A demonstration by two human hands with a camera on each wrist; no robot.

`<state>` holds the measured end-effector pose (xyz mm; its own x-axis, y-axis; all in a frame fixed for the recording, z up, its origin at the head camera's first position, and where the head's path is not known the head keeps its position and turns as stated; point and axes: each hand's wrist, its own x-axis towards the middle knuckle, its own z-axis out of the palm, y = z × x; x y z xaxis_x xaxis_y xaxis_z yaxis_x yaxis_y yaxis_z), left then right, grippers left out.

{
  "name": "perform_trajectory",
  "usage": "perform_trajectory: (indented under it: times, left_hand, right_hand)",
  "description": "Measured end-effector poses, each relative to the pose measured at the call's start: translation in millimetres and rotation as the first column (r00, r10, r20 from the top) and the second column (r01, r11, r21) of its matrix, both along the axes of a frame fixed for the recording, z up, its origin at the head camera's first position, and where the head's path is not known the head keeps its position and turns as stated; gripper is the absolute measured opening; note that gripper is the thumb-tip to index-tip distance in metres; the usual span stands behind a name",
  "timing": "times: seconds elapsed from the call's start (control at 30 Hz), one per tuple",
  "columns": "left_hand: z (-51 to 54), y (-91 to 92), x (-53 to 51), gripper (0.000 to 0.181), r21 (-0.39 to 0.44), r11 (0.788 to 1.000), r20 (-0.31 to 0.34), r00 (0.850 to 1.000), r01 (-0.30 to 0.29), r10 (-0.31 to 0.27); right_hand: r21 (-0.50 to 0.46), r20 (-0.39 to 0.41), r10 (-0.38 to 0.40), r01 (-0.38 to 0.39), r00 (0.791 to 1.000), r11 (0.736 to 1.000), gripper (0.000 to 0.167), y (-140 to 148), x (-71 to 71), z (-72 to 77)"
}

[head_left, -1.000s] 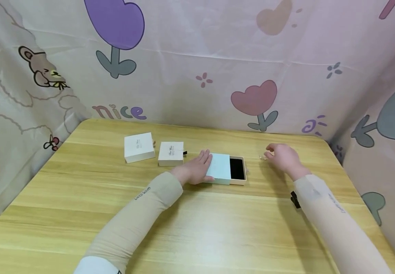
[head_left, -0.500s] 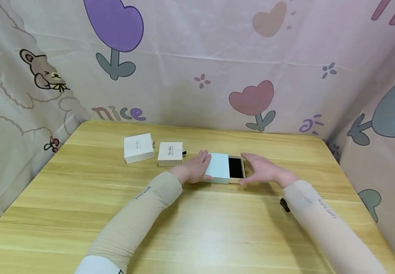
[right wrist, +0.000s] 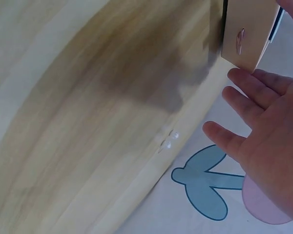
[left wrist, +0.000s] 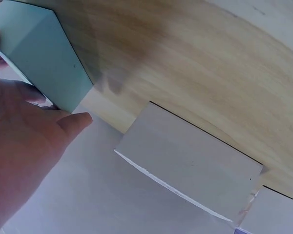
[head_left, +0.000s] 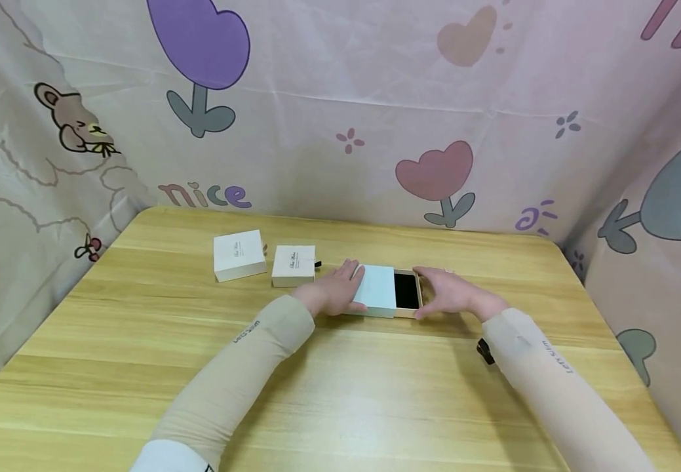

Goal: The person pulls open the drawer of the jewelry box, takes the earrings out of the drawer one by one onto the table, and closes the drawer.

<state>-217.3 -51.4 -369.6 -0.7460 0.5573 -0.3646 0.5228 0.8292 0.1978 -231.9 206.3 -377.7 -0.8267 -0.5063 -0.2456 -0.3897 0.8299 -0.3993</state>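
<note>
Head view: your left hand (head_left: 337, 292), straight-fingered, on the blue sleeve (head_left: 379, 288); your right hand (head_left: 451, 292), fingers extended, at its drawer (head_left: 406, 313).

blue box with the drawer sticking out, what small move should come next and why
Probably a gentle push by the right hand, sliding the drawer into the blue cover. The drawer sticks partway out, the right hand's thumb and fingers span its outer end, and the left hand lies on the cover's opposite end, where it could brace it.
</note>
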Motion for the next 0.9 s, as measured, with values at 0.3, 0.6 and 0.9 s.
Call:
perform_trajectory:
  times: [0.3, 0.6, 0.9]
  left_hand:
    - [-0.7, -1.2, -0.2, 0.084, 0.015, 1.000, 0.007, 1.000, -0.013, 0.013]
    - [-1.1, -0.1, 0.4, 0.084, 0.020, 1.000, 0.008, 1.000, -0.012, 0.012]
    - [-1.6, 0.2, -0.3, 0.084, 0.024, 1.000, 0.011, 1.000, -0.013, 0.013]
  right_hand:
    - [-0.042, 0.030, -0.020, 0.021, 0.999, 0.999, 0.103, -1, -0.2, -0.8]
    - [-0.054, 0.038, -0.026, 0.028, 0.999, 0.998, 0.105, -11, 0.3, -3.1]
    - [-0.072, 0.039, -0.025, 0.027, 0.999, 0.997, 0.105, -17, -1.2, -4.5]
